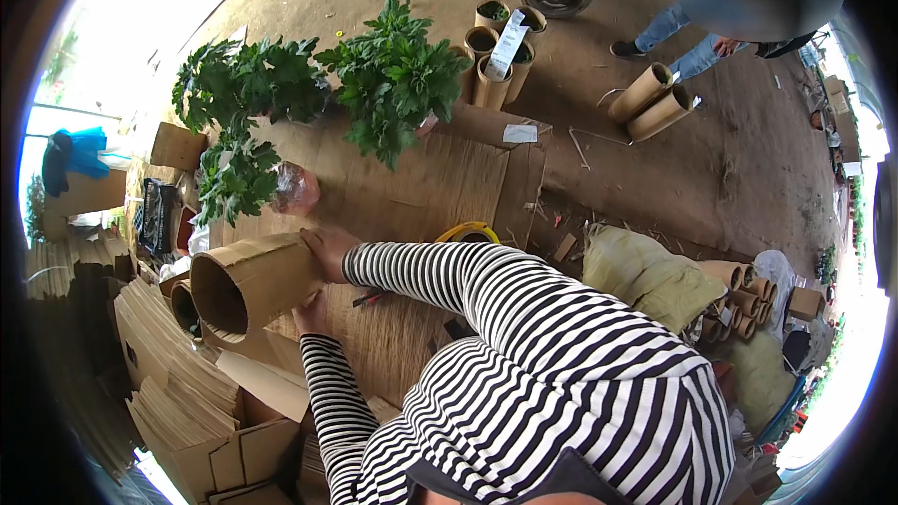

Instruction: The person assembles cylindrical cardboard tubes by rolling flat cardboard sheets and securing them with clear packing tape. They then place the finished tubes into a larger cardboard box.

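Rolled corrugated cardboard tube [253,282], brown, wide, lying on its side just left of the flat cardboard sheet [426,192]. Open round mouth turned down-left, dark and hollow inside. Gripped on top by the right hand [327,251], propped from below by the left hand [311,315]. Far end over the sheet's near-left edge.

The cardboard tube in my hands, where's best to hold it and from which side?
Grip the cardboard tube around its middle, from above and below, as the right hand and left hand do. It lies sideways, its thin open mouth facing left, so probably avoid that rim.
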Available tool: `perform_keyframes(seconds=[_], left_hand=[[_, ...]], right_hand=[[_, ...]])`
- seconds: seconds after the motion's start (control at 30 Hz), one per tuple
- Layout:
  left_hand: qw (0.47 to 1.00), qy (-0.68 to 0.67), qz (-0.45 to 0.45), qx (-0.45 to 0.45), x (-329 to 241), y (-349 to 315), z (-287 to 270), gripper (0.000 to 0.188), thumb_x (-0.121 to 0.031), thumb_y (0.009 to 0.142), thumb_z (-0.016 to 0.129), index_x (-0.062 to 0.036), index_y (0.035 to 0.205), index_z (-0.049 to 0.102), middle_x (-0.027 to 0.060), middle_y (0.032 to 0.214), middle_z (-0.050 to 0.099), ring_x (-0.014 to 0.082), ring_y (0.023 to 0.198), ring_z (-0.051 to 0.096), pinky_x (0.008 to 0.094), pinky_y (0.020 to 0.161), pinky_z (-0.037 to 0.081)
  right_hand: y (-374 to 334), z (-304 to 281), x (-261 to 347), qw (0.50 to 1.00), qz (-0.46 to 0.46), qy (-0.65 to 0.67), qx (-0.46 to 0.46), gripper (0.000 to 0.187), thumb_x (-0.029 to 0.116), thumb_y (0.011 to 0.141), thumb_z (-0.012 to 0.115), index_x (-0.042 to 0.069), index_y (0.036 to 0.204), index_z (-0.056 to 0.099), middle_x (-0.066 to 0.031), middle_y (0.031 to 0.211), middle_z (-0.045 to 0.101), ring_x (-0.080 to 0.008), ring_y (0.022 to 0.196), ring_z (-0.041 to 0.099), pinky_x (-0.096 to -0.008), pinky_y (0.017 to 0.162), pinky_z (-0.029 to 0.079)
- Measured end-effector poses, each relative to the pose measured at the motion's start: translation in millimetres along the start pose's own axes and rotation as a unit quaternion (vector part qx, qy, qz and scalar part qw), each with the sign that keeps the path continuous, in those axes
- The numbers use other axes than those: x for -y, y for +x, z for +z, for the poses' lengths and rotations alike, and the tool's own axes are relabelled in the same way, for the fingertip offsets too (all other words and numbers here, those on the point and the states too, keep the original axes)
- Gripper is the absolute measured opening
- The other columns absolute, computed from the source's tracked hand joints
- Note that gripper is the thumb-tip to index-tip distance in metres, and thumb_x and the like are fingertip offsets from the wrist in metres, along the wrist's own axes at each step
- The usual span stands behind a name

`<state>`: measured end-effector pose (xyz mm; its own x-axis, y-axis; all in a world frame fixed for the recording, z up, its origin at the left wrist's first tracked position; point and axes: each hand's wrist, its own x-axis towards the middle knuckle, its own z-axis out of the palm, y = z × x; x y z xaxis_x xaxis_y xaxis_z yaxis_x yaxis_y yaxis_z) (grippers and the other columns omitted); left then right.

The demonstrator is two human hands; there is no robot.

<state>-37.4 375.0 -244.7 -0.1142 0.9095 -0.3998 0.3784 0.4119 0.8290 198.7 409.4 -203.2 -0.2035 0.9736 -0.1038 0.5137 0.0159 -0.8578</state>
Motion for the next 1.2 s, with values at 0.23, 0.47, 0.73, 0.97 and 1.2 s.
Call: perform_keyframes(seconds=[0.23,0.47,0.73,0.97,1.2], left_hand=[[0.992,-0.094,-0.014,0.083,45.7,-32.0,-0.1,0.045,-0.031,0.096,0.063,-0.012,0.136,0.056,0.0055,0.134,0.061,0.0239,0.123,0.056,0.037,0.102,0.046],[0.99,0.112,-0.065,-0.058,70.8,-135.1,-46.8,0.059,-0.022,0.088,0.072,-0.0073,0.141,0.051,0.0109,0.131,0.064,0.0233,0.124,0.058,0.0362,0.103,0.047],[0.96,-0.09,-0.058,-0.257,43.0,-115.2,-100.6,0.045,-0.02,0.092,0.067,-0.0093,0.134,0.057,0.0114,0.114,0.07,0.0239,0.101,0.068,0.0379,0.091,0.054],[0.97,0.074,-0.004,-0.231,3.2,-30.3,-92.0,0.046,-0.027,0.088,0.071,-0.0079,0.129,0.063,0.0149,0.108,0.072,0.0254,0.099,0.069,0.0376,0.087,0.053],[0.982,-0.181,0.047,-0.029,109.5,-44.3,-60.2,0.037,-0.011,0.096,0.067,-0.0009,0.13,0.058,0.0064,0.112,0.065,0.0145,0.085,0.064,0.0307,0.069,0.057]], right_hand=[[-59.8,-57.1,24.4,0.954,0.112,-0.111,0.254,0.051,0.041,0.085,0.071,0.004,0.118,0.064,-0.024,0.124,0.064,-0.0392,0.114,0.063,-0.0478,0.098,0.05],[-181.1,-14.5,-110.7,0.98,0.05,-0.066,0.18,0.066,0.019,0.077,0.078,0.004,0.136,0.054,-0.0205,0.131,0.062,-0.0352,0.12,0.06,-0.0423,0.102,0.049],[-208.8,-41.9,-111.5,0.929,0.03,-0.185,0.319,0.053,0.021,0.084,0.071,0.001,0.132,0.057,-0.0202,0.112,0.071,-0.0299,0.099,0.071,-0.0377,0.086,0.056],[-222.3,-58.1,-141.3,0.922,0.145,-0.215,0.287,0.055,0.024,0.083,0.071,0.006,0.133,0.058,-0.0184,0.111,0.071,-0.0331,0.102,0.069,-0.0427,0.09,0.056],[-224.0,-53.4,-96.5,0.884,0.14,-0.26,0.363,0.044,0.027,0.085,0.066,0.004,0.122,0.063,-0.0231,0.109,0.069,-0.0402,0.103,0.066,-0.0507,0.088,0.053]])
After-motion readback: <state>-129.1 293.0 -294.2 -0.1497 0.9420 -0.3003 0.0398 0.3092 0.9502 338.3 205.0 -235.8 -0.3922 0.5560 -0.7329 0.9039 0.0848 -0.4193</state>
